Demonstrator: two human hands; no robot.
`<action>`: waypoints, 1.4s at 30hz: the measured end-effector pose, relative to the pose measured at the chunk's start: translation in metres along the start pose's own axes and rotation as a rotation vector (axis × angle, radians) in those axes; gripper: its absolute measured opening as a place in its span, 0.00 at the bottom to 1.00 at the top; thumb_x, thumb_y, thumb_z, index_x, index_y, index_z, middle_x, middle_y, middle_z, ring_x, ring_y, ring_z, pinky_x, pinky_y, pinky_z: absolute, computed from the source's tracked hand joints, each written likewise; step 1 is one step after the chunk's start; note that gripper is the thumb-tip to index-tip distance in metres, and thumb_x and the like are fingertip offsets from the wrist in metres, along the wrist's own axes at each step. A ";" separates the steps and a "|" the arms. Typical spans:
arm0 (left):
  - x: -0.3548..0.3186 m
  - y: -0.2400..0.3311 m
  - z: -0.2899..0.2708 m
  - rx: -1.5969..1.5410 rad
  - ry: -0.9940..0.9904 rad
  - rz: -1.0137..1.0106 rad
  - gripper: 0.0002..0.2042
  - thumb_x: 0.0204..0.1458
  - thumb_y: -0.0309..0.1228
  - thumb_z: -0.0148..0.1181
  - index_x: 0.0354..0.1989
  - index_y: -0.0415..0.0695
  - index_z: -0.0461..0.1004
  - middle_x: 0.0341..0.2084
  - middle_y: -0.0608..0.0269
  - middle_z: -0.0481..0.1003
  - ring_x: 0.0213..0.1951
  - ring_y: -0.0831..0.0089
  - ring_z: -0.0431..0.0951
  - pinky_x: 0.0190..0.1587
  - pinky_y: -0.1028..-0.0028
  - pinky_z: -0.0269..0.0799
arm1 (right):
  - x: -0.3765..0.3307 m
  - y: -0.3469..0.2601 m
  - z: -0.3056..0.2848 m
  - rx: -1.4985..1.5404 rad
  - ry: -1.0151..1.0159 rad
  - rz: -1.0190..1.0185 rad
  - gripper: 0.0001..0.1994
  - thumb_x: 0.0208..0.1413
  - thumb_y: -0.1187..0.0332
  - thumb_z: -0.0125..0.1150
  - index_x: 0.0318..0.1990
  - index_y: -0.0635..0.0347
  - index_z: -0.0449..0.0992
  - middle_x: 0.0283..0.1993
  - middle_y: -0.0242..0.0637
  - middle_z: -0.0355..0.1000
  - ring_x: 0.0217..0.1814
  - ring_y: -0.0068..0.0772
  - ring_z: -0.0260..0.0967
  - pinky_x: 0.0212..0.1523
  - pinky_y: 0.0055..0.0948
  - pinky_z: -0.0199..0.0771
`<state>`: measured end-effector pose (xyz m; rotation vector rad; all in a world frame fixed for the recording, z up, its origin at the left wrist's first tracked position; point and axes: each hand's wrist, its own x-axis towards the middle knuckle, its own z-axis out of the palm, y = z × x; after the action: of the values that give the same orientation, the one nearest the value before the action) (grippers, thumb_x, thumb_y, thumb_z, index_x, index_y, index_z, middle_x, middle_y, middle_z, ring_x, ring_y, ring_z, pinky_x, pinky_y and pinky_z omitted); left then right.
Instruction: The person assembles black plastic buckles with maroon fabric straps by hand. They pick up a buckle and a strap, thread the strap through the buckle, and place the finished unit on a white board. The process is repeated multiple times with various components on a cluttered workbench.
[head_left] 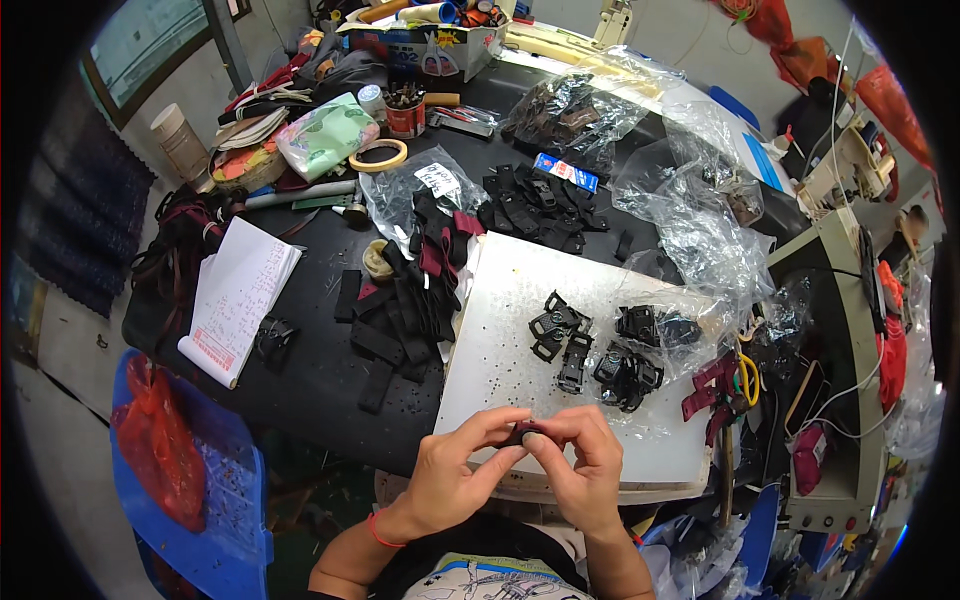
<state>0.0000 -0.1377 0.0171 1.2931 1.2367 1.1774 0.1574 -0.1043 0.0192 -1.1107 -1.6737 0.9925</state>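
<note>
A small, dark maroon piece of webbing strap (522, 432) is pinched between the fingertips of both my hands, low over the near edge of a white board (490, 330). My left hand (445, 480) is closed on its left side, thumb and forefinger together. From the right, my right hand (583, 475) grips it with thumb and fingers. The fingers cover much of the piece. Beyond my hands, black plastic buckles (628, 375) lie in small groups on the board. Maroon straps (708, 392) rest at its right edge beside yellow-handled scissors (748, 380).
Black straps (400, 320) are heaped left of the board, with more black pieces (535, 200) behind it. Clear plastic bags (690, 220) spread across the back right. An open notebook (240, 290) lies at left, above a blue chair (235, 500) holding a red bag (160, 450).
</note>
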 end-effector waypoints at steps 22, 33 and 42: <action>0.000 0.018 -0.003 -0.389 -0.221 -0.439 0.07 0.55 0.21 0.52 0.40 0.32 0.69 0.29 0.56 0.74 0.28 0.73 0.76 0.30 0.78 0.74 | 0.004 -0.004 -0.016 0.041 -0.258 -0.056 0.10 0.53 0.73 0.58 0.43 0.63 0.76 0.36 0.40 0.73 0.35 0.33 0.72 0.36 0.27 0.70; -0.018 -0.006 0.051 -0.230 -0.220 -0.168 0.14 0.59 0.26 0.51 0.52 0.37 0.66 0.38 0.63 0.72 0.34 0.77 0.73 0.33 0.82 0.69 | -0.039 0.000 -0.021 0.119 0.152 -0.050 0.08 0.52 0.68 0.57 0.34 0.65 0.73 0.32 0.45 0.69 0.35 0.45 0.69 0.35 0.38 0.69; -0.018 0.004 0.043 0.005 -0.344 -0.196 0.09 0.59 0.29 0.51 0.43 0.37 0.69 0.31 0.66 0.71 0.31 0.80 0.68 0.33 0.82 0.65 | -0.058 0.030 -0.026 0.031 0.136 -0.149 0.09 0.56 0.69 0.53 0.35 0.68 0.70 0.33 0.48 0.67 0.37 0.49 0.67 0.37 0.36 0.67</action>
<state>0.0432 -0.1561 0.0170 1.2826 1.0828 0.7751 0.2027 -0.1473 -0.0143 -0.9950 -1.6006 0.8271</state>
